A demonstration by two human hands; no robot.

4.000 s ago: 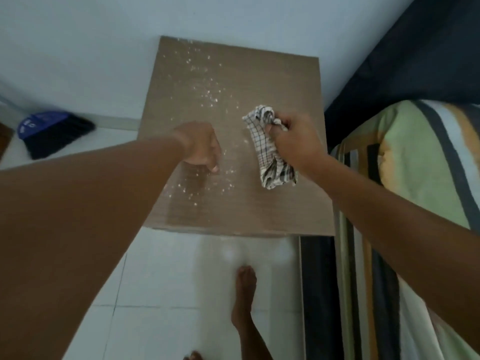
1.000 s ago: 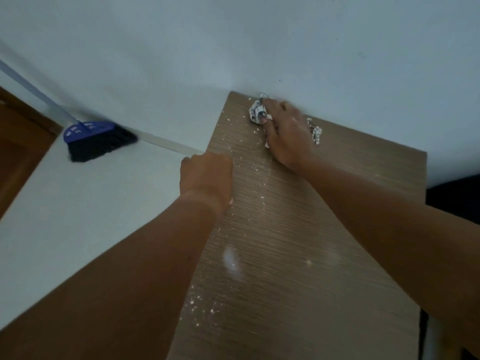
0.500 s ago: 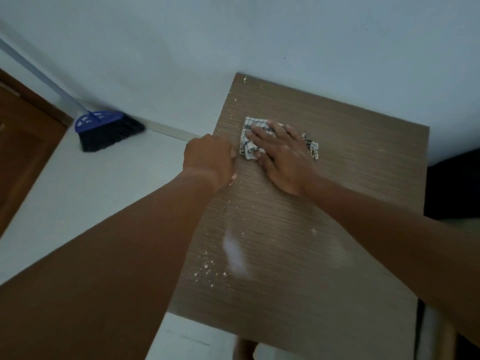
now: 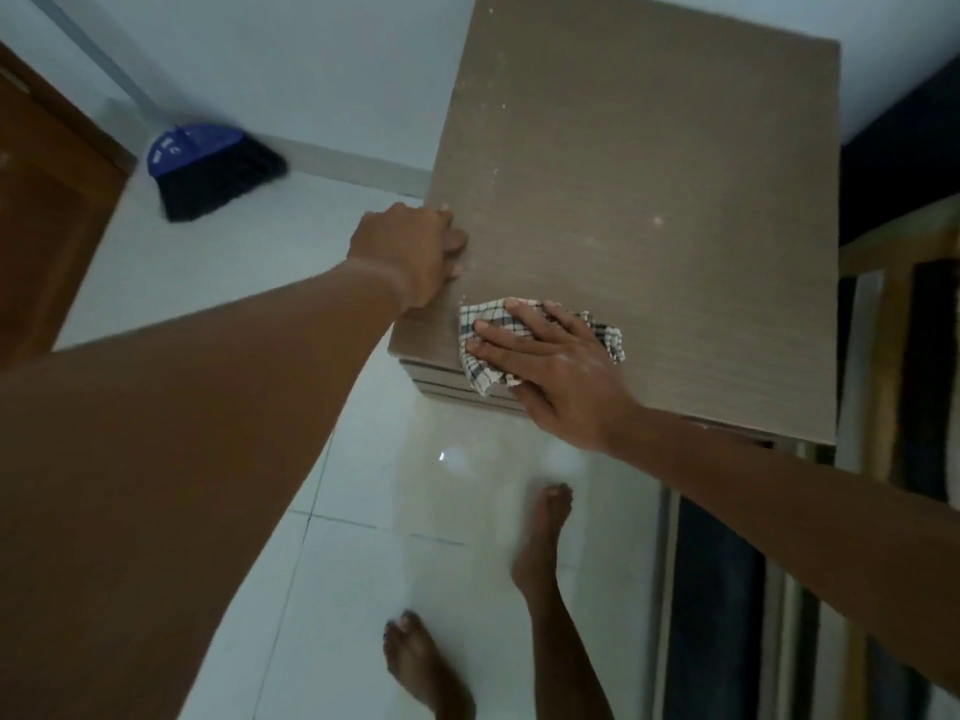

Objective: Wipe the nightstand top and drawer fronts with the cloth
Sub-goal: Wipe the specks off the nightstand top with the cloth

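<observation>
The brown wood-grain nightstand (image 4: 649,200) fills the upper middle, with white specks along its left side. My right hand (image 4: 550,361) lies flat, fingers spread, on a checked cloth (image 4: 480,368) at the front left edge of the top; part of the cloth hangs over the edge. My left hand (image 4: 410,252) is curled around the top's left edge, a little behind the cloth. A strip of the drawer fronts (image 4: 452,389) shows just under the front edge.
A blue broom (image 4: 208,168) with black bristles leans on the white wall at the left. A brown wooden door (image 4: 47,210) is at far left. My bare feet (image 4: 540,537) stand on white tiles. A bed frame (image 4: 883,356) flanks the nightstand's right side.
My right hand has swept the cloth from the back of the top down along its left side to the front edge. The crumbs near the front left are gone. My left hand stayed on the left edge.
</observation>
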